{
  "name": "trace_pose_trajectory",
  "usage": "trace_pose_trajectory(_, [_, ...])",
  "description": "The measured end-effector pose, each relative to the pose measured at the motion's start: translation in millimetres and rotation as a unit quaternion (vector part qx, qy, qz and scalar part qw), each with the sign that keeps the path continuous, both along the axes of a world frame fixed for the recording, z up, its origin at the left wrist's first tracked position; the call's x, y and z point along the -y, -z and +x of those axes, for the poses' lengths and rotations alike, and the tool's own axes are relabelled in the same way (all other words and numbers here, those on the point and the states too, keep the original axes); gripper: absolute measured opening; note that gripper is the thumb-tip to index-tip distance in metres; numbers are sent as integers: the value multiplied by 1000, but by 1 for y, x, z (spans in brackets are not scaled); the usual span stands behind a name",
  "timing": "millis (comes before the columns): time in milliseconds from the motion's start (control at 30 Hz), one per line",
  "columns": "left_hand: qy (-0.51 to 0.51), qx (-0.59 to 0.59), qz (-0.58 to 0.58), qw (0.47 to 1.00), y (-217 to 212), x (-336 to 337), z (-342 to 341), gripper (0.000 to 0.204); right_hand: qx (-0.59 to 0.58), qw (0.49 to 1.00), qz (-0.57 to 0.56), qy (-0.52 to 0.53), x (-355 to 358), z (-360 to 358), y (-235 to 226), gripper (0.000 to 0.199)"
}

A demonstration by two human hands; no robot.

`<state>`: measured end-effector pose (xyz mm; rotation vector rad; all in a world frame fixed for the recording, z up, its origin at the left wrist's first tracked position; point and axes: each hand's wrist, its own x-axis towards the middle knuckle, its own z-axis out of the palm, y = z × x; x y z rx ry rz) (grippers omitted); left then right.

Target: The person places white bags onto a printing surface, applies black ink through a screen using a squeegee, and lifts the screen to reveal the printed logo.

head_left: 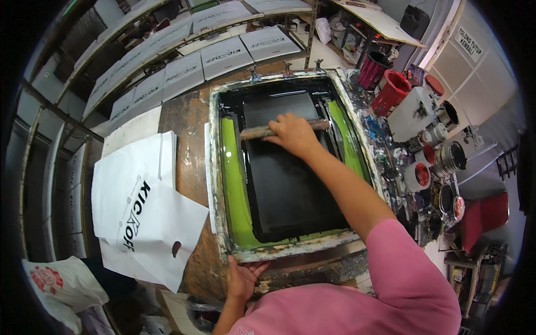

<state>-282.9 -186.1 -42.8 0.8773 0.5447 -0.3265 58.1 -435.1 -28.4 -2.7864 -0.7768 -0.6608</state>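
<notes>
A screen printing frame (301, 253) with worn, paint-stained edges is in front of me, its mesh green at the sides and coated with wet black ink (290, 195) in the middle. My right hand (293, 134) reaches across it, fingers wrapped over a squeegee (255, 133) with a wooden handle, which lies crosswise in the far half of the screen. At the near left corner, my left hand (244, 279) grips the frame's edge, thumb up against it and fingers along its underside. What lies beneath the screen is hidden by the ink.
Printed white bags (151, 206) lie stacked on the worn wooden table left of the frame. Racks (229, 58) with more printed bags stand behind. Ink pots (417, 176), a red bucket (391, 92) and a white jerrycan (410, 114) crowd the right side. Clamps (287, 68) line the frame's far edge.
</notes>
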Motion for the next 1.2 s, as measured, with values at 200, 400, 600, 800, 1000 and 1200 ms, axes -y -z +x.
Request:
trace_pose_trajectory(200, [14,64,-41,997,17,-5,-6,81,-86,996,6,-22,7,-145,-16,35])
trace_pose_trajectory(400, [18,87,-16,996,17,-4,-5,86,-154,988,-13,-28,13,-255,-37,38])
trace_pose_trajectory(600, [-5,102,-32,994,10,2,-4,76,-157,988,-13,-3,14,-254,-65,37])
trace_pose_trajectory(800, [-24,192,-92,977,-17,-13,-5,74,-4,1000,-12,18,2,-292,-101,37])
trace_pose_trajectory(1000, [83,439,246,860,-75,-6,33,89,155,986,48,46,-5,-239,-192,34])
trace_pose_trajectory(1200, [185,218,851,440,-5,11,43,94,201,977,60,36,-7,-194,-251,38])
